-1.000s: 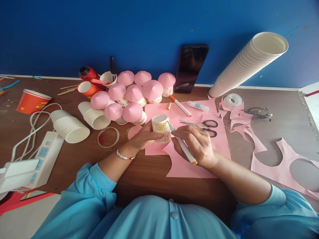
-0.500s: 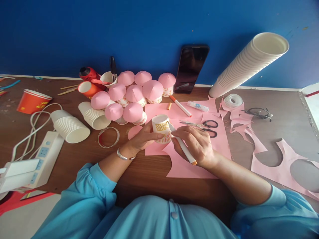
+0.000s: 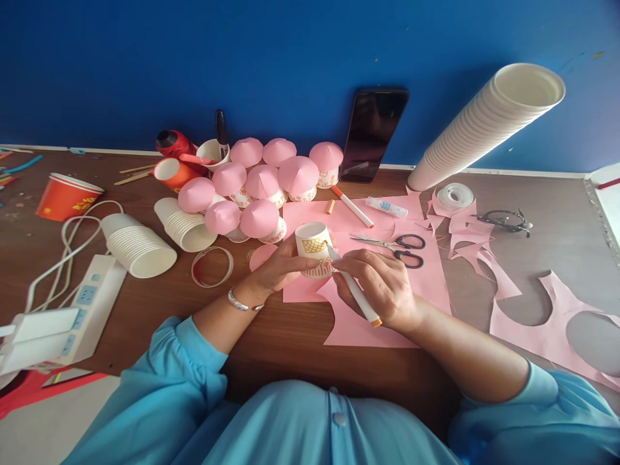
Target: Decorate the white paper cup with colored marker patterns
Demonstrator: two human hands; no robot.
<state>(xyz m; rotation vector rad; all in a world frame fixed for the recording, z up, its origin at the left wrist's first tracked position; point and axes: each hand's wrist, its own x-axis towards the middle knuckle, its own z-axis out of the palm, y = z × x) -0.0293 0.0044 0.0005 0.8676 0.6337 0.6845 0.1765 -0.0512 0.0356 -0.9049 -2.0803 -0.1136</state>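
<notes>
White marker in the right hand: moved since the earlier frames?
Yes: the white marker has shifted slightly, its orange end lower and farther left against the scissors.

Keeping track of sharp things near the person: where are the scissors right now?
In the head view, the scissors lie right of centre on the pink paper, just beyond the right hand and below the small labelled tube.

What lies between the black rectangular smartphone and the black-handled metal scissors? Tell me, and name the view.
In the head view, a small white plastic tube with a blue label lies there on pink paper, a white, orange-ended marker beside it.
</notes>
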